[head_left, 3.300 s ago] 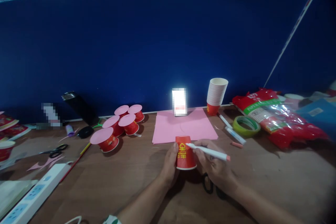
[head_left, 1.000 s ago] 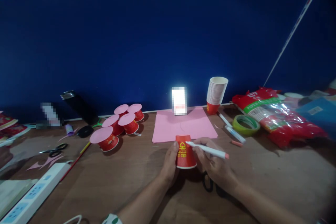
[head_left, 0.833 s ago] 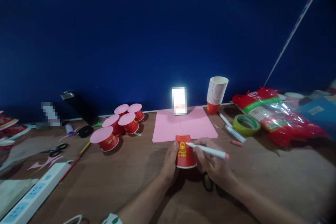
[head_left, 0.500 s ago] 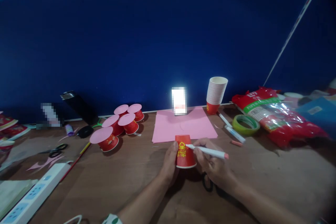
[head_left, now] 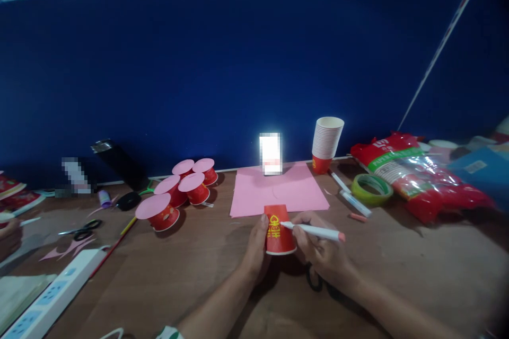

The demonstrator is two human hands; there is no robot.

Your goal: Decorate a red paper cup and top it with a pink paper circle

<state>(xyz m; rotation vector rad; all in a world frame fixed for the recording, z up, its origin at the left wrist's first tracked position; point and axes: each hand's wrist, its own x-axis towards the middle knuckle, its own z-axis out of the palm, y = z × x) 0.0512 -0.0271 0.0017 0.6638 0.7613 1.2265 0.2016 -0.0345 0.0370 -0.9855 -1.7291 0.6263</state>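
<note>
A red paper cup [head_left: 281, 242] with yellow characters stands rim-down in front of me, its base upward. My left hand [head_left: 256, 243] is closed around its left side, thumb along the wall. In my right hand [head_left: 316, 241] is a white marker pen [head_left: 320, 231] with a pink end, held in a writing grip. Its tip meets or nearly meets the cup beside the yellow characters. Under my right hand, a black scissors handle [head_left: 314, 277] shows in part. Pink paper sheets [head_left: 242, 190] lie just beyond the cup.
Upturned red cups topped with pink discs [head_left: 193, 182] stand left. A stack of paper cups [head_left: 328, 140], green tape [head_left: 371, 189] and a red plastic pack [head_left: 397, 159] are right. Left are scissors [head_left: 83, 231], a power strip [head_left: 59, 291] and another person's hand [head_left: 10, 238].
Another person's hand with a white stick-like thing has come in at the left edge. My hands, the cup and the marker pen hold nearly the same place.
</note>
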